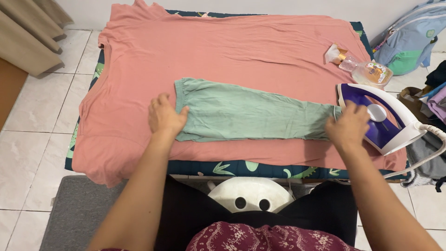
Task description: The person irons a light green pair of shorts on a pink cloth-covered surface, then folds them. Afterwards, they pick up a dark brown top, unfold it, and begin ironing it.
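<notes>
A beige curtain hangs at the far left over a white tiled floor, where a grey mat lies beside a low bench padded with a dark leaf-print cover. Spread across that bench is a large salmon-pink cotton garment, its left edge drooping over the side. On top of it lies a pair of folded mint-green fabric trousers, long axis running left to right, the gathered waistband pointing left and the narrow cuffed leg end pointing right. The left hand rests flat at the waistband end, its fingers spread and pressing on the cloth, thumb on the green fabric. The right hand lies at the cuff end, fingers loosely extended; whether they pinch the hem or merely press it cannot be told, since the hand covers the cuff. Just beyond that hand a purple-and-white steam iron sits on the pink garment, its near side partly hidden by the hand and its white cord trailing off to the right. Behind the iron lies a clear plastic spray bottle with a white nozzle. A light-blue backpack and a heap of clothes are cut off by the right edge. Below the bench, a white plastic stool shows between the person's knees.
</notes>
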